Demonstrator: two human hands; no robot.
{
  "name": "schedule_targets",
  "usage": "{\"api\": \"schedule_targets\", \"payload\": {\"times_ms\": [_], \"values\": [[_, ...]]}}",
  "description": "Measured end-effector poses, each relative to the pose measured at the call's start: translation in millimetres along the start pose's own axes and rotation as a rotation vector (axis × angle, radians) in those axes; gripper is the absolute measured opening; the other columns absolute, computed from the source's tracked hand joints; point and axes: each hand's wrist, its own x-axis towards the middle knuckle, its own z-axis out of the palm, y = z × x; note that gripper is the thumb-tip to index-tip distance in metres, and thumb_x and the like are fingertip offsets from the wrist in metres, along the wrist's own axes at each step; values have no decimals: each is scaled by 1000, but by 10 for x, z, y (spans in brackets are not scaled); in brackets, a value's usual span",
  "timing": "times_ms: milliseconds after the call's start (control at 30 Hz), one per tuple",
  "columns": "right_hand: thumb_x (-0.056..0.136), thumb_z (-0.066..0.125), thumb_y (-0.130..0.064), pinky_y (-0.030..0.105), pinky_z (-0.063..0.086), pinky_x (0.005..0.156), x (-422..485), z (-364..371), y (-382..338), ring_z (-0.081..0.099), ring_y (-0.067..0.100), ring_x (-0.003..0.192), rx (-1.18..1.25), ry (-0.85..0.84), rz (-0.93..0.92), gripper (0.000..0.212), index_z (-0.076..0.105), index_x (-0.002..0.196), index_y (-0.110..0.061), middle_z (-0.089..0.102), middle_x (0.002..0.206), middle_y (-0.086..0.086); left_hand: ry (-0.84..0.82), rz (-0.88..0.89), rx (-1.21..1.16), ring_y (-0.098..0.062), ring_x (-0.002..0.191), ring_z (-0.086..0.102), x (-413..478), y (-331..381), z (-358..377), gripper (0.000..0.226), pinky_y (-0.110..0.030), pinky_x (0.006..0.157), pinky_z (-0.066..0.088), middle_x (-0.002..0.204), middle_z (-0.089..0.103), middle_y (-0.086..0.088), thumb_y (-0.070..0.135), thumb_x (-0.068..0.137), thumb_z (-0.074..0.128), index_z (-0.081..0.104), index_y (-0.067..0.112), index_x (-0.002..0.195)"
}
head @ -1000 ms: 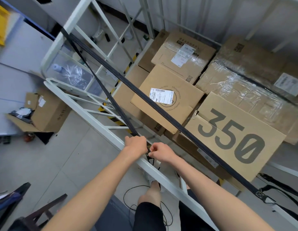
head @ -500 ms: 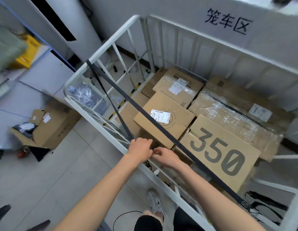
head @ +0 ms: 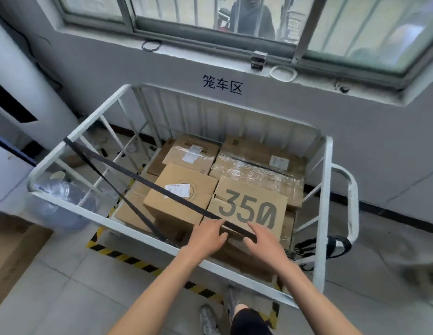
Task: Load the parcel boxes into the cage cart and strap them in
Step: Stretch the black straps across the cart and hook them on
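The white cage cart (head: pixel 114 224) stands against the wall and holds several cardboard parcel boxes. A box printed "350" (head: pixel 249 204) lies at the front right. To its left is a box with a white label (head: pixel 186 177), and a plastic-wrapped box (head: pixel 259 172) lies behind. A black strap (head: pixel 138 177) runs diagonally from the left rail across the boxes to a spot between my hands. A second length of strap drops toward the front rail. My left hand (head: pixel 208 234) rests at the strap with its fingers loose. My right hand (head: pixel 264 238) hovers just right of it, fingers spread.
A clear water jug (head: pixel 63 201) sits outside the cart's left side. Yellow-black floor tape (head: pixel 128 258) marks the bay. More black strapping (head: pixel 326 245) hangs at the cart's right handle. Brown cardboard (head: pixel 17 250) lies at the left. A person (head: pixel 251 15) stands beyond the window.
The view has pulled back and tilted up. Both hands left the strap's end at the front rail, shifted right over the "350" box and loosened from a pinch.
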Motion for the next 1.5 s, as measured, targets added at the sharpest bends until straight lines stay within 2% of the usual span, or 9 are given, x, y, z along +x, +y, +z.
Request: {"api": "schedule_targets", "payload": {"times_ms": [200, 467, 567, 700, 1000, 1167, 1267, 1400, 1500], "values": [[97, 48, -41, 40, 26, 120, -555, -588, 852, 23, 19, 150, 100, 179, 140, 61, 32, 155, -26, 32, 161, -1, 36, 200, 1, -18, 132, 51, 35, 1177, 307, 51, -38, 111, 39, 144, 57, 2, 39, 99, 55, 47, 25, 147], [100, 49, -31, 35, 20, 121, -1348, -1147, 2278, 19, 18, 150, 309, 286, 278, 59, 32, 155, -24, 30, 161, -1, -70, 355, 51, -20, 128, 54, 150, 2848, 1128, 52, -36, 102, 45, 139, 60, 2, 40, 95, 57, 48, 29, 145], [100, 50, -31, 35, 22, 121, -1543, -1257, 2780, 21, 17, 150, 341, 229, 282, 59, 30, 156, -25, 29, 162, -3, -181, 189, -139, -18, 123, 58, 171, 3269, 1519, 54, -34, 98, 48, 128, 63, 4, 42, 96, 56, 45, 28, 147], [100, 51, -29, 33, 26, 119, -1591, -1391, 3256, 28, 18, 148, 321, 133, 215, 61, 29, 156, -23, 32, 161, -3, -235, 14, -328, -18, 126, 56, 148, 3573, 1911, 60, -33, 102, 48, 142, 57, -5, 41, 98, 54, 38, 23, 152], [100, 48, -33, 35, 26, 119, -1224, -1689, 3687, 26, 17, 149, 258, -83, 118, 64, 23, 158, -24, 28, 163, -3, -145, -338, -471, -18, 132, 52, 302, 3634, 2449, 60, -34, 106, 45, 149, 51, -3, 40, 97, 52, 40, 18, 152], [100, 47, -35, 35, 28, 118, -746, -1864, 3771, 30, 16, 147, 101, -248, 13, 61, 27, 157, -25, 32, 161, -4, -83, -552, -683, -26, 133, 50, 632, 3623, 2661, 79, -39, 105, 47, 153, 44, -11, 42, 93, 57, 22, 13, 158], [99, 45, -35, 35, 32, 116, -460, -2013, 3846, 34, 16, 145, -1, -337, -55, 59, 32, 155, -25, 36, 159, -3, -36, -637, -771, -31, 127, 54, 910, 3616, 2728, 76, -45, 103, 49, 149, 48, -14, 38, 92, 57, 26, 10, 156], [96, 45, -35, 35, 33, 115, -224, -2254, 3962, 37, 18, 143, -88, -426, -114, 58, 36, 153, -26, 41, 156, -2, 47, -765, -860, -32, 139, 42, 1165, 3698, 2752, 90, -40, 110, 41, 159, 35, -13, 42, 90, 68, 20, 6, 157], [97, 45, -34, 34, 33, 114, -38, -2417, 4039, 38, 17, 142, -109, -449, -147, 56, 39, 152, -26, 43, 154, -2, 112, -837, -909, -32, 130, 51, 1272, 3812, 2783, 84, -41, 105, 44, 146, 50, -15, 41, 85, 76, 34, 5, 149]]}}
